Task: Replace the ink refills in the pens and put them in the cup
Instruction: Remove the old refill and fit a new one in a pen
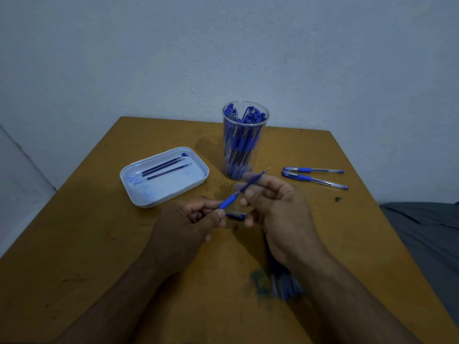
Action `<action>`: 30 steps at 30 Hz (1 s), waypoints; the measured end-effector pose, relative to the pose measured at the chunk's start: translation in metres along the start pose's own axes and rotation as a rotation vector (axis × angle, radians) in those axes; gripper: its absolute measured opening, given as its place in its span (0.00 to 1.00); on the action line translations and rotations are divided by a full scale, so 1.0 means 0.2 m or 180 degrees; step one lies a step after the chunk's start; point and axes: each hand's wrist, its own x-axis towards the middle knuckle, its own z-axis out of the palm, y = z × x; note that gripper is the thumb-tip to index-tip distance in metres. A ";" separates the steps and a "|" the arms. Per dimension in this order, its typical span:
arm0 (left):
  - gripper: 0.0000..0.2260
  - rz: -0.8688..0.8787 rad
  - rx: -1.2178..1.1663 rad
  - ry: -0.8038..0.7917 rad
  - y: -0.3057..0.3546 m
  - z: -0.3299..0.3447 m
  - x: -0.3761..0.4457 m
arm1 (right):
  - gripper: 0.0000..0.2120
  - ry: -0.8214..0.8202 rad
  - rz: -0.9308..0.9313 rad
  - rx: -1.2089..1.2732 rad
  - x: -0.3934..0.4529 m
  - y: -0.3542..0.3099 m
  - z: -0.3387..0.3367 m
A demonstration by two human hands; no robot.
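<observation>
- Left hand [198,214] pinching the blue rubber grip of the pen barrel [228,201], near the middle of the desk [99,244], barrel end hidden in the fingers.
- Right hand [270,207] curled round the refill [250,183], which juts from the barrel's open end and points toward the far edge; fingertips blurred, so exact contact hard to tell.
- Probably very light, both pieces; thin refill likely to flex, so best held close to the barrel mouth, not by the fine tip.
- Rubber grip looks the surest hold; clear plastic further back likely slippery.
- Cup [245,141] upright near the far edge, packed with blue pens, little room left by the look of it.
- Two capped pens [314,176] lying just right of the cup, toward the right edge.
- White tray [139,194] toward the left edge, three refills [165,168] inside.
- Small blue piece [236,215] on the desk just below the hands, perhaps a pen part.
- Bundle of blue items [285,284] under the right forearm, too blurred to name.
</observation>
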 end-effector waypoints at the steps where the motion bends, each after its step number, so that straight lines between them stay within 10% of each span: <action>1: 0.08 0.0000 0.0014 -0.0018 0.00 0.00 0.00 | 0.09 -0.0020 0.0049 -0.0071 0.00 0.01 0.00; 13: 0.07 -0.0084 0.0082 0.0036 -0.02 0.00 0.01 | 0.09 0.0675 -0.0131 0.0063 0.10 -0.12 -0.18; 22: 0.08 -0.0023 0.0142 0.0035 -0.01 0.00 0.01 | 0.01 -0.0210 0.0366 -0.3383 0.04 -0.20 -0.30; 30: 0.08 0.0012 0.0170 0.0030 -0.01 0.01 0.01 | 0.06 0.0020 0.0302 -0.4079 -0.02 -0.16 -0.34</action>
